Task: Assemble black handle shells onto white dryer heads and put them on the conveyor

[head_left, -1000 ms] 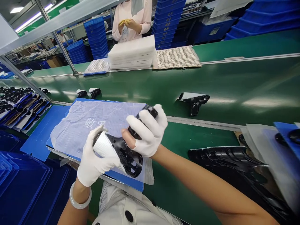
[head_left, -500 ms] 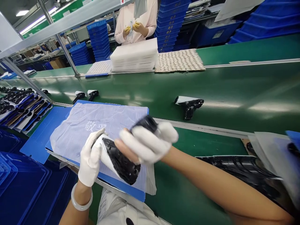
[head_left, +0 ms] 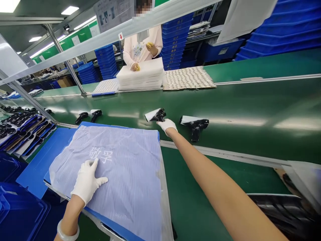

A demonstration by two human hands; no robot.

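Black-and-white plastic part on green conveyor belt, right hand just beside it with gloved fingers extended, left hand spread flat on pale plastic sheet

Green conveyor belt runs left to right across the scene, with a lower green workbench on the near side. Four black-and-white moulded parts lie spaced along the belt, two at left, two toward the middle. Far edge: stack of white foam trays, with a sheet of small round beige pieces to its right and a small blue-edged tray to its left. Near left on the bench: blue board under a pale plastic sheet printed with white characters, a second blue board just beside it.
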